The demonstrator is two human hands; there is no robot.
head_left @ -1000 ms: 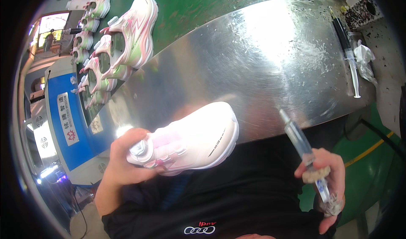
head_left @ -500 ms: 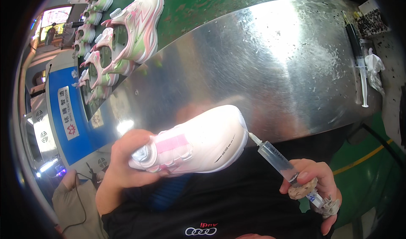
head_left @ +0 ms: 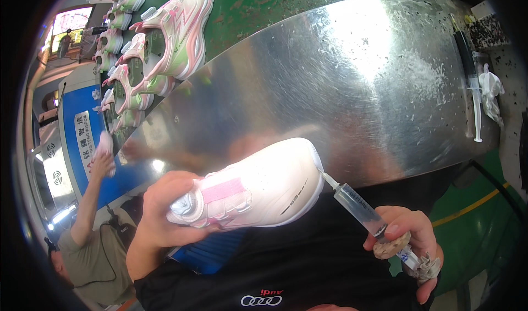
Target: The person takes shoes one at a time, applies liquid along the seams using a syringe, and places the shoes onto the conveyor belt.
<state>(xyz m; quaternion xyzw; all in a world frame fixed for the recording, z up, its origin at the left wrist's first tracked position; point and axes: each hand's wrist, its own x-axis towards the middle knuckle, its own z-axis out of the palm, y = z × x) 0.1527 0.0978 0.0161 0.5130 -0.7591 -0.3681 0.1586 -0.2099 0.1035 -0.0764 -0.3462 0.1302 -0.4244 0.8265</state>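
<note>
My left hand [head_left: 155, 216] is closed around the ankle end of a white sneaker [head_left: 272, 182] with a pink band and a round dial. Its toe points right, above my dark shirt. My right hand [head_left: 413, 227] grips a clear syringe [head_left: 358, 207] holding a little clear liquid. The nozzle tip meets the edge of the toe, where the upper joins the sole; I cannot tell whether liquid is coming out. A tan, lumpy pad [head_left: 391, 247] is around the syringe's rear part, and crumpled wrapping [head_left: 427, 268] covers the plunger end.
Beyond the sneaker lies a shiny metal table [head_left: 286, 96]. A second syringe [head_left: 472, 91] and a crumpled white tissue [head_left: 489, 94] are at its right end. Several pink, white and green sneakers [head_left: 187, 25] line the far left. A co-worker's arm [head_left: 88, 201] reaches up at left, holding a pale shoe [head_left: 104, 146].
A co-worker's arm with a pale shoe has come up at the left. My sneaker and syringe stay almost where they were, with the tip still at the toe edge.
</note>
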